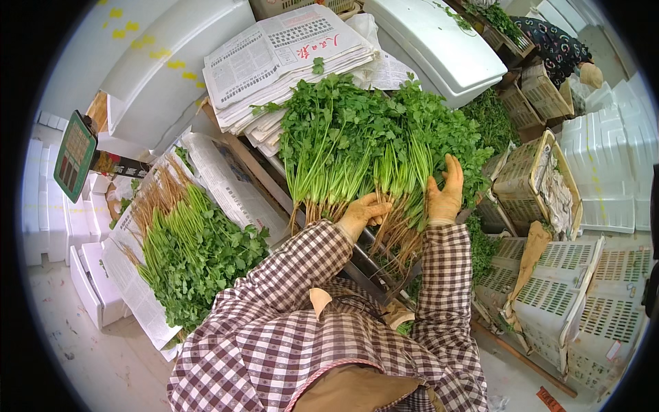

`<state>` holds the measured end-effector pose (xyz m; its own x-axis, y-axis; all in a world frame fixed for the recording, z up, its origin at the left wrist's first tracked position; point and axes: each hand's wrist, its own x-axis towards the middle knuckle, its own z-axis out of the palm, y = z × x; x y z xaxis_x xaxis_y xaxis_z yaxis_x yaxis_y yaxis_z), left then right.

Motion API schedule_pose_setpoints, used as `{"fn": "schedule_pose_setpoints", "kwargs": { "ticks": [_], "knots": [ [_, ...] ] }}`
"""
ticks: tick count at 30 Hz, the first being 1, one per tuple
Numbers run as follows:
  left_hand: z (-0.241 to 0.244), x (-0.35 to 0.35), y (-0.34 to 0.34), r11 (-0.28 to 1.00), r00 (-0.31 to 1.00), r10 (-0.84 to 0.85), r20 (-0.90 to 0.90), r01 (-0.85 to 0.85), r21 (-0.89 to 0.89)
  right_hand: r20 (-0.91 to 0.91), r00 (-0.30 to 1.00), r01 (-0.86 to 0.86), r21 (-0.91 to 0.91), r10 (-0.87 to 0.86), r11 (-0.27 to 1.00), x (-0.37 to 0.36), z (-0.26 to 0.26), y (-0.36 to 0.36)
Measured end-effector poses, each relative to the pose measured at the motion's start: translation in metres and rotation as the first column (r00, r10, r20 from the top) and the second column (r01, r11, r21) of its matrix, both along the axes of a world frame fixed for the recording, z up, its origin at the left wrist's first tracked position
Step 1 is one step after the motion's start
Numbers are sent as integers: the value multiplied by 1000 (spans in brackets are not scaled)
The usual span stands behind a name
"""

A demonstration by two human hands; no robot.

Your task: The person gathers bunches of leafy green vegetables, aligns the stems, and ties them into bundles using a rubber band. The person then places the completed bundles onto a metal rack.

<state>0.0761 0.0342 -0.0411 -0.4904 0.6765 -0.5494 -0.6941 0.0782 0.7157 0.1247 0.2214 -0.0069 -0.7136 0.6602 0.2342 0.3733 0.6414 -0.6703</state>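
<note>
A long row of leafy green herb bunches with brown roots [355, 134] lies across the bench before me, leaves pointing away and roots towards me. My left hand [364, 213], in an orange-tan glove, has its fingers around the root ends at the middle of the row. Gloved alike, my right hand [446, 193] is raised at the right side of the row, fingers apart, touching the stems and leaves. On the left, a second heap of rooted herbs [190, 252] rests on newspaper sheets [149, 304], its roots pointing away. Behind the row is a stack of newspapers [288, 56].
A scale display [75, 156] stands at the left. White foam boxes [180, 67] and a foam lid [437, 41] lie at the back. Plastic crates [556, 288] line the right side. A person in dark patterned clothing [553, 49] bends at the upper right.
</note>
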Motion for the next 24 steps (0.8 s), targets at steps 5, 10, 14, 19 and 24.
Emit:
{"fn": "schedule_pose_setpoints", "kwargs": {
  "ticks": [5,10,14,19,24],
  "knots": [
    [3,-7,-2,993,1000,15,9,-16,116,-49,972,-192,404,231,894,-2,-6,0],
    [26,-16,-3,961,994,76,81,-95,259,121,963,-271,452,243,850,7,-4,-9],
    [23,-19,0,994,997,11,-73,-3,105,141,979,-188,375,145,908,5,21,-22],
    [23,-2,7,991,970,103,-219,-82,103,354,927,-238,297,125,925,-1,51,-44],
    [-3,5,11,978,958,140,-251,-93,189,533,834,-66,-166,146,984,-7,46,-62]
  ]
}}
